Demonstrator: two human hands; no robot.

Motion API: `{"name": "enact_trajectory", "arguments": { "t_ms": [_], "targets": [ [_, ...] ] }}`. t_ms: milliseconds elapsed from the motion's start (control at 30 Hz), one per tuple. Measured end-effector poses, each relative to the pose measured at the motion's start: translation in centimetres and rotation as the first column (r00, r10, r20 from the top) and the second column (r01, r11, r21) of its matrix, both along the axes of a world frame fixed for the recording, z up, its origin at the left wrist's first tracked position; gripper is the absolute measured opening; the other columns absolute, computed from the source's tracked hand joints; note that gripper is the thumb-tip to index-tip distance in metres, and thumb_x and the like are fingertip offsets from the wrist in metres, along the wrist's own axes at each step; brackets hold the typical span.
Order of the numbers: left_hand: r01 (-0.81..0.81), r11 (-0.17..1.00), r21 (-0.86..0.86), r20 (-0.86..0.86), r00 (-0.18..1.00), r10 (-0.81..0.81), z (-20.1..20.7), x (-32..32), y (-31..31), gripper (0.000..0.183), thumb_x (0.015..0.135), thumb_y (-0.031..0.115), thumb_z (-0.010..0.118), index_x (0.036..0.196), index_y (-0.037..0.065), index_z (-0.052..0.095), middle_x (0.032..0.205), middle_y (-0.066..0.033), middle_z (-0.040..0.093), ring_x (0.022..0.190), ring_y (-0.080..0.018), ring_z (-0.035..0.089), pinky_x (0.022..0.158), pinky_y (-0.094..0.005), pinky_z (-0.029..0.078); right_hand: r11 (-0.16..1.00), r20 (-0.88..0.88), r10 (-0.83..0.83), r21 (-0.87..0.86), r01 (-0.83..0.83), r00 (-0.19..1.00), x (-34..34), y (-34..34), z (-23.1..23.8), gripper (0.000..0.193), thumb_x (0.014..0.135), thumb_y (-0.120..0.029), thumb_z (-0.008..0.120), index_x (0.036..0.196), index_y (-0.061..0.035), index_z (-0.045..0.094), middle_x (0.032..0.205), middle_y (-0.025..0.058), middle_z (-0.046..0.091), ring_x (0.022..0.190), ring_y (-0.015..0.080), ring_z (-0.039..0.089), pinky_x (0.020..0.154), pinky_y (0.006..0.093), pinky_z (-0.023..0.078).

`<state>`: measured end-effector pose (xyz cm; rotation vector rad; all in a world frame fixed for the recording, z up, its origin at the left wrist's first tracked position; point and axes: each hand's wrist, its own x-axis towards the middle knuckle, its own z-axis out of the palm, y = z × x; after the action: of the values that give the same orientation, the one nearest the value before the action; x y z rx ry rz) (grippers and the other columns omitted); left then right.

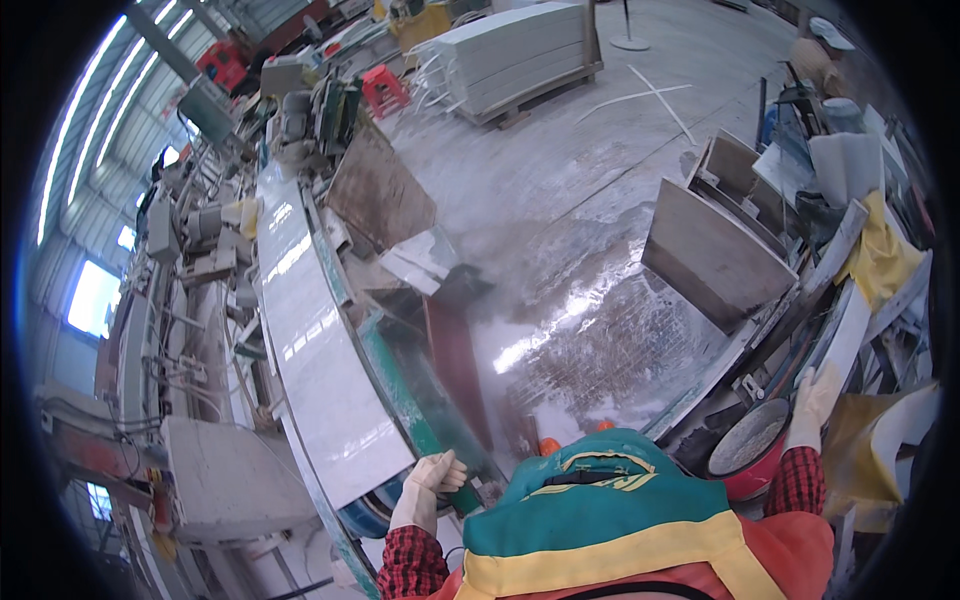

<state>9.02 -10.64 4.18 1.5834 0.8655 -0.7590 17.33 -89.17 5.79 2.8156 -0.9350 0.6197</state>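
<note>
My left hand, in a pale glove, is closed beside the near end of a long, glossy white slab. It sits over the green rail along the slab's side; whatever its curled fingers may hold is hidden. Far to the right, my gloved right hand grips the near end of a long white strip, its fingers reaching along it. Just left of that hand stands a red bucket with greyish contents.
Machinery lines the left side. Brown boards lean at the right, before a yellow cloth and stacked offcuts. Stacked white slabs on a pallet and a red stool stand farther back. Another person is at far right.
</note>
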Motion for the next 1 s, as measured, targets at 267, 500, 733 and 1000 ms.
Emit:
{"name": "enact_trajectory", "arguments": {
  "t_ms": [267, 500, 733, 1000],
  "targets": [
    [-0.094, 0.994, 0.056, 0.142, 0.986, 0.085, -2.5, -1.5, 0.0, 0.057, 0.097, 0.053, 0.051, 0.095, -0.002, 0.068, 0.078, -0.0108, 0.07, 0.064, -0.0195, 0.067, 0.061, -0.0306, 0.057, 0.994, -0.054, -0.101, -0.035, 0.099, 0.993, -2.2, -5.7, -5.7, 0.054, 0.102, -0.038, 0.042, 0.133, 0.004, 0.052, 0.14, 0.0232, 0.05, 0.13, 0.0377, 0.046, 0.109, 0.0437, 0.036],
    [-0.153, 0.959, 0.237, 0.219, 0.971, 0.1, -1.5, -1.2, -2.9, 0.049, 0.103, 0.042, 0.042, 0.083, 0.003, 0.064, 0.07, -0.0077, 0.065, 0.056, -0.018, 0.061, 0.054, -0.0319, 0.052, 0.95, 0.049, -0.286, 0.143, 0.276, 0.957, -0.9, -1.7, -0.6, 0.047, 0.097, -0.039, 0.054, 0.127, -0.0029, 0.058, 0.129, 0.0207, 0.059, 0.12, 0.0372, 0.053, 0.104, 0.0434, 0.042],
    [-0.154, 0.944, 0.293, 0.19, 0.977, 0.101, -3.0, -1.6, -1.8, 0.052, 0.101, 0.047, 0.045, 0.086, 0.002, 0.066, 0.07, -0.0078, 0.065, 0.058, -0.0182, 0.061, 0.057, -0.0336, 0.053, 0.958, 0.021, -0.287, 0.023, 0.287, 0.958, -1.2, -1.5, -2.2, 0.056, 0.095, -0.046, 0.055, 0.133, -0.0056, 0.054, 0.135, 0.0168, 0.056, 0.125, 0.0353, 0.05, 0.107, 0.0442, 0.038],
    [-0.098, 0.984, 0.148, 0.275, 0.96, 0.054, -0.8, -1.5, -2.2, 0.051, 0.1, 0.047, 0.048, 0.09, 0.001, 0.068, 0.075, -0.0083, 0.068, 0.059, -0.0184, 0.065, 0.056, -0.0321, 0.056, 0.951, -0.101, -0.28, 0.108, 0.291, 0.955, -1.9, 0.0, 0.4, 0.063, 0.094, -0.047, 0.055, 0.143, -0.0078, 0.045, 0.147, 0.0127, 0.046, 0.136, 0.0328, 0.04, 0.112, 0.0436, 0.033]
  ]
}}
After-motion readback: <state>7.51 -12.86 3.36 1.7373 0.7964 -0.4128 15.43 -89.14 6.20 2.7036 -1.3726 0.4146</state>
